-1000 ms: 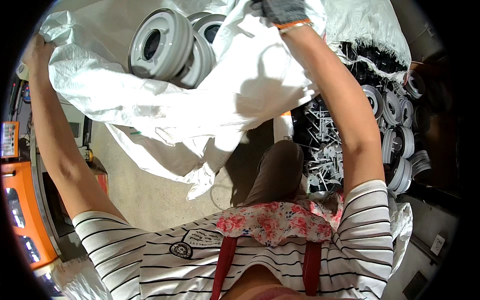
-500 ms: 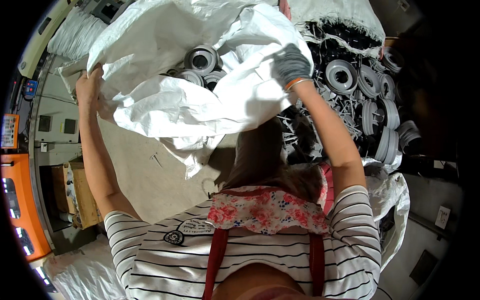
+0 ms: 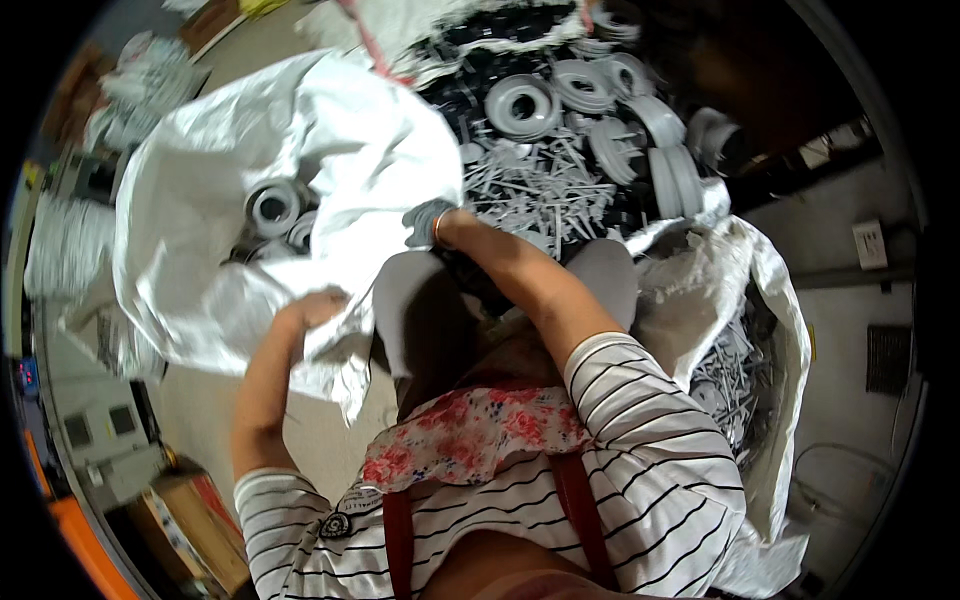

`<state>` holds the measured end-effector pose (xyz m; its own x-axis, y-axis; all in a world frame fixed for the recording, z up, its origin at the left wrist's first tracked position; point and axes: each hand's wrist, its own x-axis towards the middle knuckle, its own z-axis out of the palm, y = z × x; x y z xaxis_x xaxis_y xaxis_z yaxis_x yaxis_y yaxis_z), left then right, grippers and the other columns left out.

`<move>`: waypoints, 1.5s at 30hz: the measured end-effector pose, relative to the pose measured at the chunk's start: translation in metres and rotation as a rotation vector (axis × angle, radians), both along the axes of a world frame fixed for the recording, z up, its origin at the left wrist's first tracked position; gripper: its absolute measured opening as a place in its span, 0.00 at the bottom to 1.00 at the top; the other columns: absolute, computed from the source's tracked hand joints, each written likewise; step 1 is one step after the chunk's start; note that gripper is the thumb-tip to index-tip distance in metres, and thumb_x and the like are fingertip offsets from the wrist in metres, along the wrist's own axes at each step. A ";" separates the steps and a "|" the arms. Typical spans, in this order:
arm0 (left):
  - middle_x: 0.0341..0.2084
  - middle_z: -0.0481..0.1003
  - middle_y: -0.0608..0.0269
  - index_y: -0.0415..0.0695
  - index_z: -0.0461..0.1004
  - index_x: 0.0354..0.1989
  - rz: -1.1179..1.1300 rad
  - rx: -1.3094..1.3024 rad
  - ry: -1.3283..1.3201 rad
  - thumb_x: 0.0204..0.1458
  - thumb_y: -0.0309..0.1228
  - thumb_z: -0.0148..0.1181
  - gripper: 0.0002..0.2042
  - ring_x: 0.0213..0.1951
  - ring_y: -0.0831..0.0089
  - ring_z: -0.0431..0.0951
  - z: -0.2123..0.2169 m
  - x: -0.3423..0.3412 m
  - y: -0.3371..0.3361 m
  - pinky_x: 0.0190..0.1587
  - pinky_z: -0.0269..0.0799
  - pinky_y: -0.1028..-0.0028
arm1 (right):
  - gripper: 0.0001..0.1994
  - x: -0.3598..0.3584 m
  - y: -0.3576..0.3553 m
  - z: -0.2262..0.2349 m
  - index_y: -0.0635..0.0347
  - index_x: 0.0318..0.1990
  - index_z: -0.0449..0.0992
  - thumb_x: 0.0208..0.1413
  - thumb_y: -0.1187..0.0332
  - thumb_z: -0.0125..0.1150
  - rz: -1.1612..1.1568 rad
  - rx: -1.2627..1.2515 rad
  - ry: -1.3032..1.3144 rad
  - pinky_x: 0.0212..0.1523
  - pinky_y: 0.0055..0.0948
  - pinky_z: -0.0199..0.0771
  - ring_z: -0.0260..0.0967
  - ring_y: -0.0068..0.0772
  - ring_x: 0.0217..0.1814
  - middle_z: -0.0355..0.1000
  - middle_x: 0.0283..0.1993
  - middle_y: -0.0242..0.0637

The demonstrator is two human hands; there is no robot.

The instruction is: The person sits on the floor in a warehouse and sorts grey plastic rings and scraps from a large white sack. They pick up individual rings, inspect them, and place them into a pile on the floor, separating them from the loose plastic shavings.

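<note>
A large white woven sack (image 3: 390,130) stands in front of me on the left, its mouth spread wide. Grey ring-shaped plastic parts (image 3: 272,208) lie inside it. My left hand (image 3: 318,308), bare, is closed on the near edge of the sack, its fingertips partly hidden by the fabric. My right hand (image 3: 428,222), in a grey glove, is closed at the sack's right edge just beyond my knee. The fingers of the glove are somewhat blurred.
Right of the sack lies a pile of thin grey plastic sticks (image 3: 540,185) with several grey rings (image 3: 523,107) behind it. Another white sack (image 3: 785,300) holding grey plastic pieces stands at my right. A cardboard box (image 3: 195,525) sits at lower left.
The sack has dropped lower and its mouth now gapes wider. Both hands have come down and closer together along its near edge. My view has shifted, showing the second sack at right more fully.
</note>
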<state>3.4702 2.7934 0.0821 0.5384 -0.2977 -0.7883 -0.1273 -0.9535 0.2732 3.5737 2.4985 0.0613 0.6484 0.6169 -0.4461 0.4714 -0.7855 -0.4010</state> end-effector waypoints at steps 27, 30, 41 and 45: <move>0.46 0.71 0.54 0.34 0.61 0.57 0.918 -1.257 -0.488 0.51 0.29 0.56 0.24 0.49 0.65 0.70 0.052 0.036 -0.304 0.54 0.63 0.71 | 0.47 -0.070 -0.287 0.160 0.60 0.62 0.55 0.34 0.50 0.70 -0.460 0.114 -0.446 0.61 0.45 0.58 0.60 0.58 0.58 0.61 0.56 0.58; 0.55 0.64 0.48 0.34 0.58 0.60 0.891 -1.191 -0.673 0.54 0.34 0.54 0.27 0.56 0.62 0.64 0.060 0.053 -0.305 0.59 0.56 0.69 | 0.52 -0.048 -0.305 0.152 0.63 0.63 0.53 0.31 0.48 0.74 -0.598 0.469 -0.522 0.65 0.42 0.51 0.55 0.54 0.64 0.59 0.59 0.56; 0.46 0.72 0.54 0.35 0.68 0.53 1.191 -1.101 -0.241 0.54 0.25 0.55 0.17 0.47 0.72 0.72 -0.006 0.072 -0.275 0.51 0.64 0.76 | 0.47 0.115 -0.505 0.094 0.51 0.65 0.55 0.37 0.38 0.62 -1.800 -0.439 -0.536 0.62 0.55 0.52 0.48 0.54 0.68 0.52 0.67 0.47; 0.44 0.74 0.56 0.34 0.69 0.52 1.302 -1.209 -0.090 0.55 0.25 0.53 0.16 0.43 0.73 0.73 -0.011 0.096 -0.283 0.48 0.67 0.78 | 0.34 0.113 -0.641 0.018 0.52 0.51 0.73 0.42 0.38 0.54 -1.104 -0.647 -0.593 0.58 0.41 0.63 0.67 0.44 0.57 0.68 0.56 0.42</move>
